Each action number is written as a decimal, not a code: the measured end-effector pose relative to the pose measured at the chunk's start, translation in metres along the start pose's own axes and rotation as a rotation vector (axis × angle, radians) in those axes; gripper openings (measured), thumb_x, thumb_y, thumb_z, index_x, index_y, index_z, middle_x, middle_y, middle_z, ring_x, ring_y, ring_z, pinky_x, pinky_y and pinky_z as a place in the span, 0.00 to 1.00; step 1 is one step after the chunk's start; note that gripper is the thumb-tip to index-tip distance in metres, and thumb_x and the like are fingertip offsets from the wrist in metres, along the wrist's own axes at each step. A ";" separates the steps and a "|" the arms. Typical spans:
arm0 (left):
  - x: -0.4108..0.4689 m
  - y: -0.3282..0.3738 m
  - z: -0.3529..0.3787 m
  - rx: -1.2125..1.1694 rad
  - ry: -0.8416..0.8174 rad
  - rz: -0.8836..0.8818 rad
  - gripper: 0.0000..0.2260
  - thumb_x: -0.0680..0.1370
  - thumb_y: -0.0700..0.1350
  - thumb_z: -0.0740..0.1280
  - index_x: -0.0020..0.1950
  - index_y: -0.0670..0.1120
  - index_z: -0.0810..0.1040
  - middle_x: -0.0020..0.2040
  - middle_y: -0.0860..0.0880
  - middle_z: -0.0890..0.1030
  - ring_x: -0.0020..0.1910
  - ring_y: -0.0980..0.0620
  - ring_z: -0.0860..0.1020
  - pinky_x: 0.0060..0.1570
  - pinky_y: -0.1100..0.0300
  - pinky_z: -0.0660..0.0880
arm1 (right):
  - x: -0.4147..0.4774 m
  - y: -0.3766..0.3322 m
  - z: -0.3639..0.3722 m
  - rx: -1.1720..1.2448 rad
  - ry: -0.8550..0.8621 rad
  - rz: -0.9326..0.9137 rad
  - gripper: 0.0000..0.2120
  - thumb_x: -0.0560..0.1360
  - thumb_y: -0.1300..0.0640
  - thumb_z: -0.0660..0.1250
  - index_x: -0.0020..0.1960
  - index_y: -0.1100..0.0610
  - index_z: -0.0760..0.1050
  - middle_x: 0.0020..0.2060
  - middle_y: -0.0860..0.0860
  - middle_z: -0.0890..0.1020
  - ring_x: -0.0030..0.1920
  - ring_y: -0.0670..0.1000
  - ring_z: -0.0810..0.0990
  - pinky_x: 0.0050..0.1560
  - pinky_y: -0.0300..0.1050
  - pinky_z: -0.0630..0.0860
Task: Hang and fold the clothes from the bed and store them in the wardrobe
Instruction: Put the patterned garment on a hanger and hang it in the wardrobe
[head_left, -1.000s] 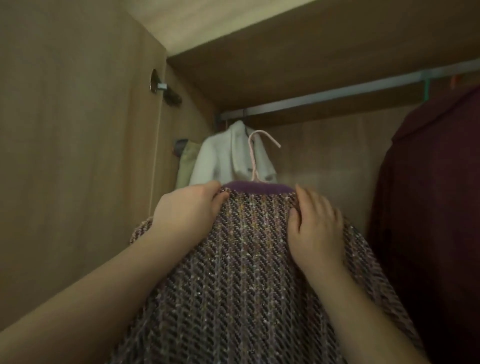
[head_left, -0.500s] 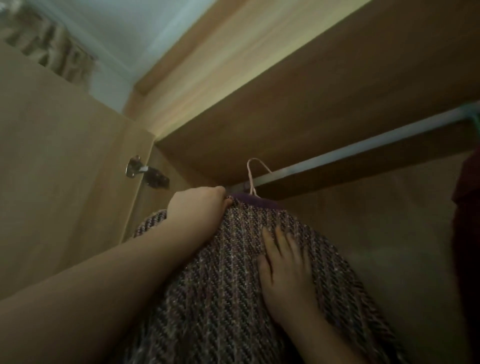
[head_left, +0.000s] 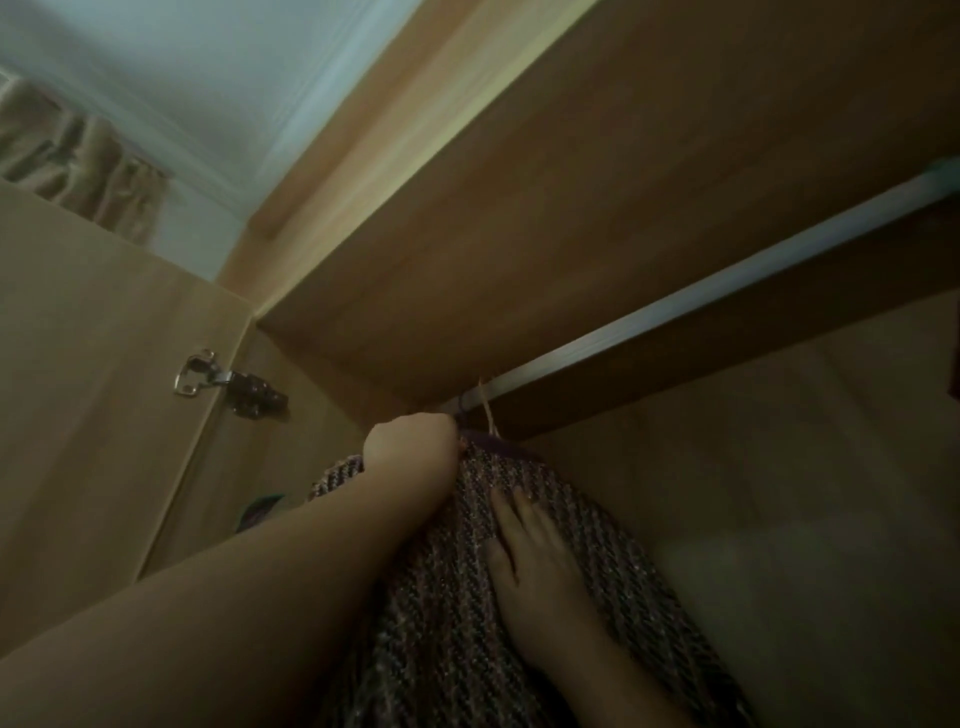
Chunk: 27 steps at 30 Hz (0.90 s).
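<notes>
Head view: the left hand (head_left: 410, 441) is curled around the top edge of the woven purple jacket (head_left: 457, 623), just below the wardrobe rail (head_left: 675, 306). The right hand (head_left: 540, 566) lies flat on the jacket, fingers straight. The pink hanger hook (head_left: 488, 415) reaches the rail.

A beige pleated curtain (head_left: 78, 166) hangs high up, far to the left of the left hand (head_left: 410, 441). Above it spreads a pale ceiling (head_left: 208, 62), edged by a white cornice (head_left: 176, 153), well apart from that hand.
</notes>
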<state>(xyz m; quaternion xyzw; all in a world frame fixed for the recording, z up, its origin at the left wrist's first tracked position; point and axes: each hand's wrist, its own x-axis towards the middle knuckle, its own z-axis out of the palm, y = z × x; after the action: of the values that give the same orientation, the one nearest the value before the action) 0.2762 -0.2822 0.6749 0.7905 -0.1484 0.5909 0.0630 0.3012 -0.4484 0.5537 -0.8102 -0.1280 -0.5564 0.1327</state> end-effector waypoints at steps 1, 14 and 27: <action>-0.002 0.001 0.004 -0.005 -0.012 -0.007 0.10 0.83 0.51 0.59 0.49 0.52 0.79 0.38 0.53 0.74 0.40 0.48 0.76 0.40 0.54 0.71 | -0.004 0.002 0.005 -0.007 -0.014 0.001 0.27 0.81 0.37 0.43 0.77 0.33 0.39 0.78 0.36 0.43 0.78 0.44 0.42 0.78 0.54 0.48; -0.130 -0.014 0.031 -0.047 -0.103 0.411 0.27 0.79 0.60 0.48 0.79 0.59 0.50 0.81 0.49 0.57 0.80 0.45 0.51 0.76 0.39 0.41 | -0.110 -0.006 -0.006 -0.121 -0.090 0.123 0.26 0.83 0.42 0.48 0.80 0.40 0.48 0.80 0.42 0.50 0.79 0.45 0.49 0.77 0.42 0.46; -0.282 -0.022 0.009 -0.583 -0.136 0.469 0.30 0.78 0.61 0.52 0.80 0.57 0.54 0.79 0.51 0.64 0.78 0.48 0.59 0.77 0.45 0.47 | -0.256 -0.118 -0.091 -0.444 -0.110 0.416 0.27 0.82 0.40 0.46 0.80 0.44 0.52 0.79 0.46 0.58 0.78 0.48 0.54 0.78 0.49 0.53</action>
<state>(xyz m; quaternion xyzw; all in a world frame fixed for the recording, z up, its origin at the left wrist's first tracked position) 0.2183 -0.2181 0.4049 0.7212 -0.4912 0.4684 0.1385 0.0916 -0.3862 0.3539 -0.8572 0.1583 -0.4868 0.0563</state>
